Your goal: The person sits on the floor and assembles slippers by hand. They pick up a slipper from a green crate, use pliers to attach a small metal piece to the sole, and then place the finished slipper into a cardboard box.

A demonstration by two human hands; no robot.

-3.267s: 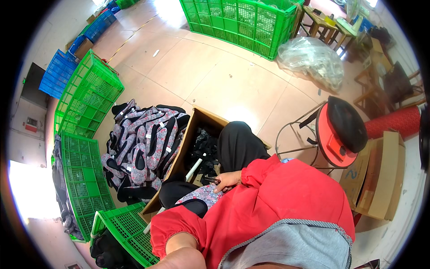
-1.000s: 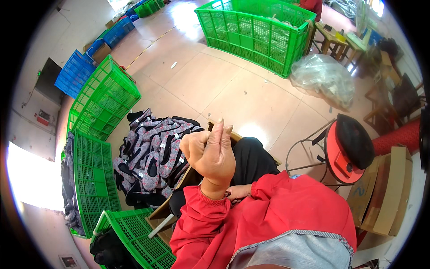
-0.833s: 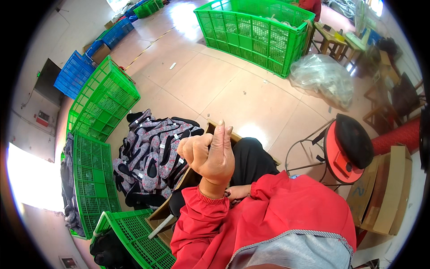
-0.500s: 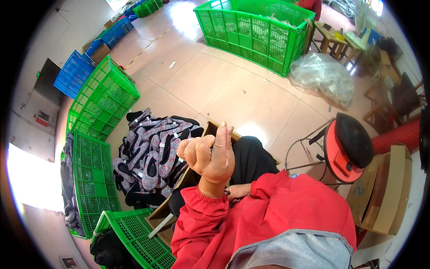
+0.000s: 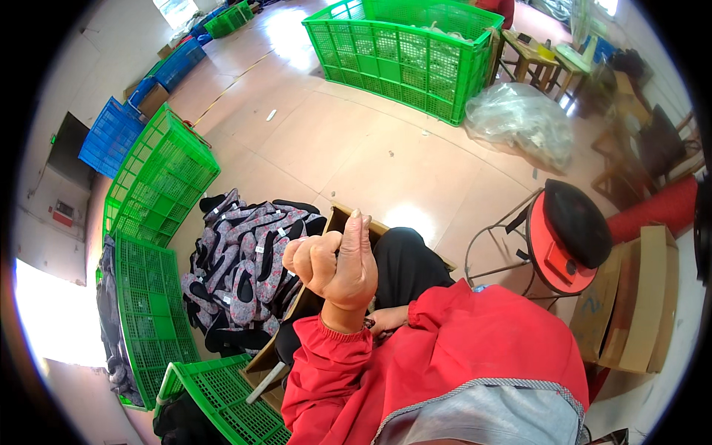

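Observation:
My left hand (image 5: 337, 271) is raised over my lap, its fingers curled. Thumb and forefinger point up with their tips pressed together, and I see nothing between them. Lower down, my right hand (image 5: 389, 319) rests in my lap close to the left wrist. Its fingers are mostly hidden, with something small and dark beside them that I cannot make out. Left of my raised hand, a heap of grey flowered slippers (image 5: 247, 278) with black parts and small white tags lies on the floor. A brown open-topped box (image 5: 356, 211) stands behind the raised hand, partly covered by my black-clad knee.
Green crates (image 5: 152, 315) line the left side, one (image 5: 222, 393) close to my left arm. A red stool (image 5: 564, 245) with a black cushion and a cardboard carton (image 5: 630, 304) stand right. Farther off are a large green crate (image 5: 400, 63) and a clear plastic bag (image 5: 519, 122).
The whole view has shifted slightly, so the surroundings sit a little more to the left. Both hands keep the same pose; nothing is picked up or put down.

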